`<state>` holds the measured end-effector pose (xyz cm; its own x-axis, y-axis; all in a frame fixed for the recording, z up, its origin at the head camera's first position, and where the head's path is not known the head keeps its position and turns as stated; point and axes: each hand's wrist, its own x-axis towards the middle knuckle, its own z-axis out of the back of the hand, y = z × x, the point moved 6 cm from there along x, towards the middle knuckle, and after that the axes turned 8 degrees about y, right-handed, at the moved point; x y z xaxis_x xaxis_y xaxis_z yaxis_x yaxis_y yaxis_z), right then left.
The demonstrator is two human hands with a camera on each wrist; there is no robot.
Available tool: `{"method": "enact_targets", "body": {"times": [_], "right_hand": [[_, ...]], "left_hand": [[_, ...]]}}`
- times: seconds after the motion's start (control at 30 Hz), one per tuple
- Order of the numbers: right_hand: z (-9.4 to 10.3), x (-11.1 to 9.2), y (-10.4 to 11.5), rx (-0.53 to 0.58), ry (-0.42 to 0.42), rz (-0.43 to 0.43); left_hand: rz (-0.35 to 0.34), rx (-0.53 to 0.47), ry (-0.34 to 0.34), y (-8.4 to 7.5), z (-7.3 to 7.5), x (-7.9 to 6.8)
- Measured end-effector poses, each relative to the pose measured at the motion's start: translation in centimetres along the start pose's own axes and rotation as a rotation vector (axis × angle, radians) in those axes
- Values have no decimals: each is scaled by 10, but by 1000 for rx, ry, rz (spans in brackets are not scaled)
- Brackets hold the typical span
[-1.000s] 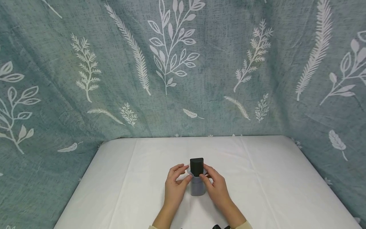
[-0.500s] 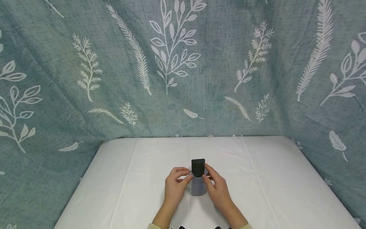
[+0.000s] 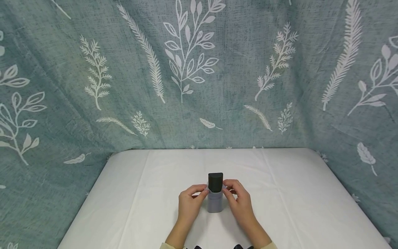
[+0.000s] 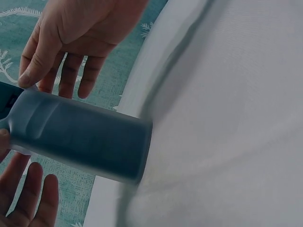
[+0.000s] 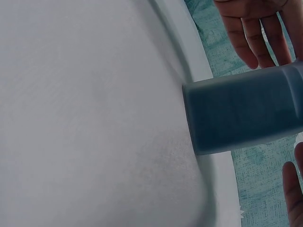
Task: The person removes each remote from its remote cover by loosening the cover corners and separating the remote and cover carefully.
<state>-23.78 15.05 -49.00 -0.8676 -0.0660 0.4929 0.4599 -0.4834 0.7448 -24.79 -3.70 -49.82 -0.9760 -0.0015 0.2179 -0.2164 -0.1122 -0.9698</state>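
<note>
A tall grey container (image 3: 214, 204) stands upright on the white cloth, with a black block-shaped piece (image 3: 215, 182) rising from its top. Small pale edges stick out on both sides at its rim. On one side, my left hand (image 3: 189, 203) pinches the pale edge between thumb and fingertips. My right hand (image 3: 242, 203) pinches the opposite edge in the same way. The container's lower part is untouched, seen as a smooth rounded body (image 4: 85, 132) in the left wrist view. In the right wrist view its body (image 5: 241, 111) partly leaves the frame.
A white-covered table (image 3: 149, 193) spreads out around the container. Behind it and at its sides hangs a green-blue curtain (image 3: 230, 114) with white leaf patterns. Dark small objects (image 3: 238, 247) show at the bottom edge of the head view.
My left fingers, raised and spread before, have come down to the rim. My right thumb and fingers have slid outward from the black piece to the side edge. The container stays put.
</note>
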Motion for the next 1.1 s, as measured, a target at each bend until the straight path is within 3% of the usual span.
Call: {"method": "enact_targets", "body": {"times": [0.4, 0.8, 1.1], "right_hand": [[1, 0, 0, 9, -20, -18], [-4, -4, -6, 28, -23, -68], [-4, -6, -6, 33, -22, -59]], "left_hand": [[-1, 58, 19, -3, -1, 0], [-128, 176, 18, -5, 0, -2], [-110, 184, 25, -2, 0, -4]]}}
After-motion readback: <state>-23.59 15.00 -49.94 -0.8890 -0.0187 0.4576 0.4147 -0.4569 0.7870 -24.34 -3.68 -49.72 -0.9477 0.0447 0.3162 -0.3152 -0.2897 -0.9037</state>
